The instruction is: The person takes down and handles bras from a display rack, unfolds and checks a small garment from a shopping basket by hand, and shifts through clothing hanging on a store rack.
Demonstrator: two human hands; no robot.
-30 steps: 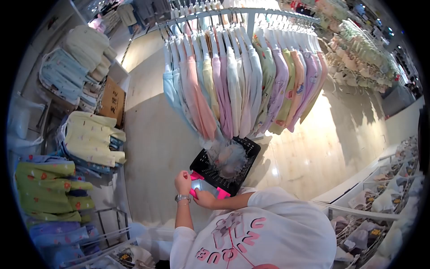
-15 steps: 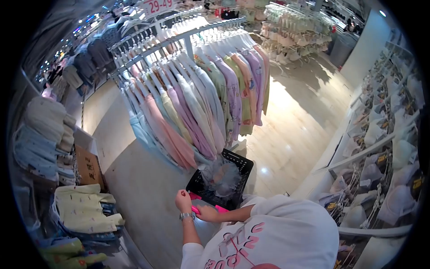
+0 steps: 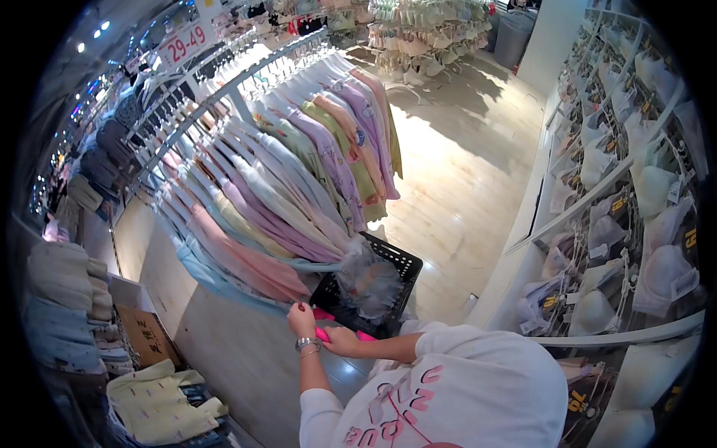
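Observation:
My left hand (image 3: 302,321), with a silver watch at its wrist, is closed in a fist beside the pink handle; what it holds, if anything, is too small to make out. My right hand (image 3: 343,342) is wrapped round the pink handle (image 3: 322,334) of a black basket (image 3: 410,270). Inside the perforated basket lies a bundle in clear, greyish plastic (image 3: 368,282). The basket hangs just ahead of my hands, close to the lower ends of pastel garments (image 3: 246,254) on a rack.
The metal clothes rack (image 3: 224,89) stands ahead on the left. Bras hang on a white-railed wall display (image 3: 597,224) at right. At lower left are folded clothes (image 3: 160,399) and a cardboard box (image 3: 146,336). Wooden floor (image 3: 470,149) runs between rack and display.
The view has turned to the right; the rack has shifted left and more of the bra display shows. Both hands keep their closed pose, and the basket remains in front of me.

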